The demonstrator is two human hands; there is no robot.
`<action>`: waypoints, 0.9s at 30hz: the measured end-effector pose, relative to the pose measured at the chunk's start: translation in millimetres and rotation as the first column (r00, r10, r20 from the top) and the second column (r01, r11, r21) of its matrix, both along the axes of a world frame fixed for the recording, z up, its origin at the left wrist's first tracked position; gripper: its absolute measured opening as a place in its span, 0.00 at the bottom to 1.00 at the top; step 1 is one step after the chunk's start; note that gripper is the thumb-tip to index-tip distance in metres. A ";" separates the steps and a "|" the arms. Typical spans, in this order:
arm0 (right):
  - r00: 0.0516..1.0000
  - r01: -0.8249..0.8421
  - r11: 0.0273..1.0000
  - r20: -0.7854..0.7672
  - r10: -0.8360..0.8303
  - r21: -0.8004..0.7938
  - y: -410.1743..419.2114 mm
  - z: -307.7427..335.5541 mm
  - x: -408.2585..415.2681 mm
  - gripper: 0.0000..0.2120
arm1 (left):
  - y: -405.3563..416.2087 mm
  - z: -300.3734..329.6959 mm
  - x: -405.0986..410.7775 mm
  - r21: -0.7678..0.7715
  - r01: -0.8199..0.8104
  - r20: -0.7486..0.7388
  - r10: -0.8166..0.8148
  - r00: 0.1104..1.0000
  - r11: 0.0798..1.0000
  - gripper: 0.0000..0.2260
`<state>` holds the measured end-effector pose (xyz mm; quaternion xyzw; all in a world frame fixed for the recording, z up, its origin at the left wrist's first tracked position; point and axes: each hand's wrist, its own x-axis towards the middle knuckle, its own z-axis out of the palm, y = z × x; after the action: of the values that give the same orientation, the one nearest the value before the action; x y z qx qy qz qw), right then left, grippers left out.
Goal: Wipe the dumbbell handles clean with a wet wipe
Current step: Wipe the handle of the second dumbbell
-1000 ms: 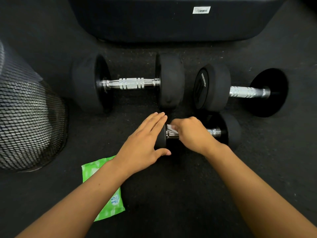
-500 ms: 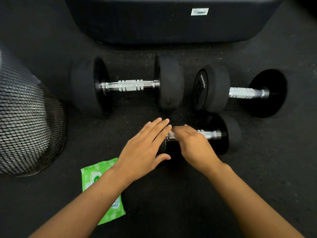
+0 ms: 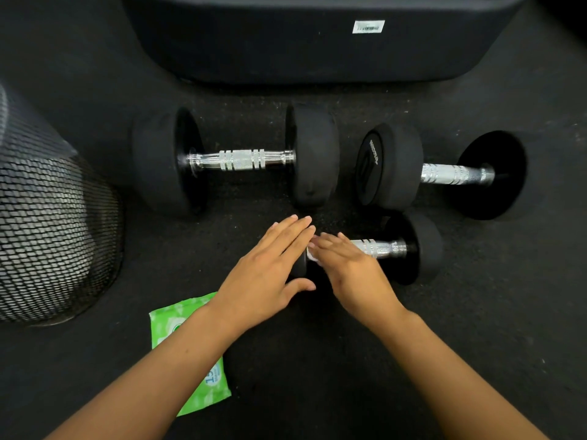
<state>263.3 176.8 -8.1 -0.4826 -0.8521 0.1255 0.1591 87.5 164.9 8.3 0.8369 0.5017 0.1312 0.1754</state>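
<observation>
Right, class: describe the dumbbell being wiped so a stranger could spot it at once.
Start at the big dark bench at the top; two large dumbbells lie before it. Nearer the person lies the small dumbbell, under the left hand and right hand. It is the smallest, with a white wipe on its handle.

Count, head view, dark floor.
Dumbbells: 3. Large one at centre (image 3: 235, 160), second to its right (image 3: 441, 173), small one nearest the person (image 3: 397, 249).
Hands: 2. Left hand (image 3: 266, 274), right hand (image 3: 349, 268).
Wet wipe: 1, a white scrap (image 3: 313, 256) showing under the right hand.
Green wipe packs: 1 (image 3: 197, 385).
Mesh bins: 1 (image 3: 47, 236).
Dark upholstered blocks with white label: 1 (image 3: 317, 42).
</observation>
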 end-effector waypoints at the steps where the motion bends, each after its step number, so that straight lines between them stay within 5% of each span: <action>1: 1.000 0.011 0.999 -0.009 -0.011 0.040 1.3 -2.3 2.8 0.15 | 0.2 -0.1 -0.3 0.003 -0.001 0.006 0.001 1.000 1.000 0.36; 17: 0.994 0.099 0.991 -0.051 -0.094 0.093 2.5 -7.6 18.0 0.15 | -1.7 -1.7 1.3 0.017 -0.028 0.020 0.028 0.999 0.999 0.35; 21: 0.970 0.203 0.975 -0.114 -0.213 -0.092 17.1 -1.2 -2.2 0.12 | -0.8 -2.0 0.8 0.019 -0.027 0.025 0.027 0.999 0.999 0.36; 24: 0.993 0.093 0.995 -0.082 -0.090 0.029 1.6 -8.1 7.9 0.14 | -1.2 -1.8 1.1 0.014 -0.030 0.025 0.030 0.999 0.999 0.36; 27: 0.985 0.145 0.988 -0.100 -0.139 0.058 10.3 -7.5 22.0 0.15 | -0.8 -1.0 1.3 0.025 -0.032 0.035 0.031 0.999 0.999 0.35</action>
<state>285.3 187.1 -15.6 -0.5300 -0.8105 0.1091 0.2241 88.8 164.1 7.3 0.8286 0.5102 0.1548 0.1709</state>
